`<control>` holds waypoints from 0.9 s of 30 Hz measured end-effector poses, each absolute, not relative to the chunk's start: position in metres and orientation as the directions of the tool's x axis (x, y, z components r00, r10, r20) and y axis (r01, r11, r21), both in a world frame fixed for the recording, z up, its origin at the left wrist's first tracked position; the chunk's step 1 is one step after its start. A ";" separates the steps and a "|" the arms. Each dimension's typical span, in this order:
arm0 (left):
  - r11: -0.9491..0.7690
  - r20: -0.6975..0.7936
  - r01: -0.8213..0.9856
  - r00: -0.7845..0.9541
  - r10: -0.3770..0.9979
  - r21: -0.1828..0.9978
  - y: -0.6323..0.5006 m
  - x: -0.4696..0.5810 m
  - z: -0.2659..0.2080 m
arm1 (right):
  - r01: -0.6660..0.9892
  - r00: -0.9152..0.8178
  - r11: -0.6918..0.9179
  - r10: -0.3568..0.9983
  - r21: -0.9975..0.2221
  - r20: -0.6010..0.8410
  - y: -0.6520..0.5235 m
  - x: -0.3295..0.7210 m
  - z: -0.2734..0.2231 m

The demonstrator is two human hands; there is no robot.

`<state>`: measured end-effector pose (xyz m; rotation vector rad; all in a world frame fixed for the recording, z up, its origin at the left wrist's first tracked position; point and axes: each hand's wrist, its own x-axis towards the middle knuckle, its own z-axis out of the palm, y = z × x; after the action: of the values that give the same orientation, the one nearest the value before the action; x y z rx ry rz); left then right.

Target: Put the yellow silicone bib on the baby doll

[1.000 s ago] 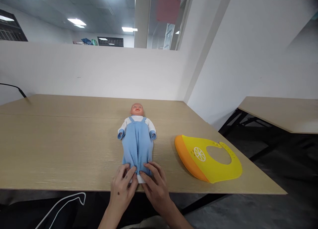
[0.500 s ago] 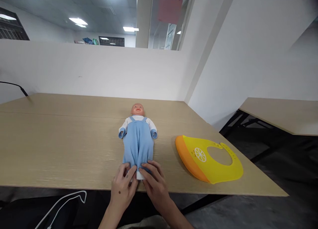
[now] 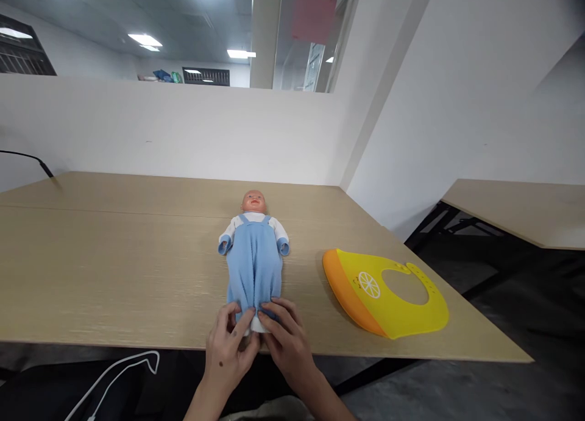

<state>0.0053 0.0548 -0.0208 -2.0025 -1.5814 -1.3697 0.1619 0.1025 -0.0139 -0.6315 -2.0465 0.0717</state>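
Observation:
A baby doll (image 3: 254, 256) lies on its back on the wooden table, head away from me. It wears light blue overalls over a white top with blue cuffs. At the doll's feet, my left hand (image 3: 228, 345) pinches the lower hem of the left trouser leg. My right hand (image 3: 286, 342) grips the hem of the other leg, fingers bent over the cloth. White fabric (image 3: 258, 326) shows between the two hands. The doll's feet are hidden.
A yellow silicone bib (image 3: 388, 293) with an orange pocket lies right of the doll. The table's (image 3: 137, 275) front edge runs just under my wrists. A white cable (image 3: 114, 366) hangs at lower left, and a second table (image 3: 516, 208) stands at the right.
Both hands have shifted slightly toward me, and the left thumb has moved lower. A little more white fabric shows between them. Doll and bib stay in place.

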 end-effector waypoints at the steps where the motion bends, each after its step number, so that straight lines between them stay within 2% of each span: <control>1: -0.380 0.783 0.860 -0.036 0.621 0.340 0.054 0.006 -0.023 | 0.401 -0.418 0.867 0.461 -0.296 0.783 0.103 0.162 -0.014; 7: -0.286 0.830 0.924 -0.056 0.555 0.254 0.047 0.015 -0.026 | 0.417 -0.402 0.846 0.500 -0.333 0.767 0.100 0.160 -0.011; 11: -0.305 0.866 0.934 -0.012 0.500 0.189 0.042 0.021 -0.019 | 0.453 -0.336 0.814 0.533 -0.363 0.777 0.099 0.160 -0.012; 20: -0.333 0.846 0.906 -0.049 0.531 0.261 0.037 0.031 -0.017 | 0.469 -0.370 0.806 0.551 -0.362 0.748 0.101 0.163 -0.018; 27: -0.337 0.772 0.811 -0.205 0.602 0.478 0.039 0.009 -0.005 | 0.452 -0.383 0.827 0.520 -0.336 0.764 0.100 0.161 -0.010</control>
<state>0.0089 0.0394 -0.0049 -1.8417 -1.6784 -1.5673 0.1606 0.0999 -0.0097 -0.7156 -2.0340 0.0880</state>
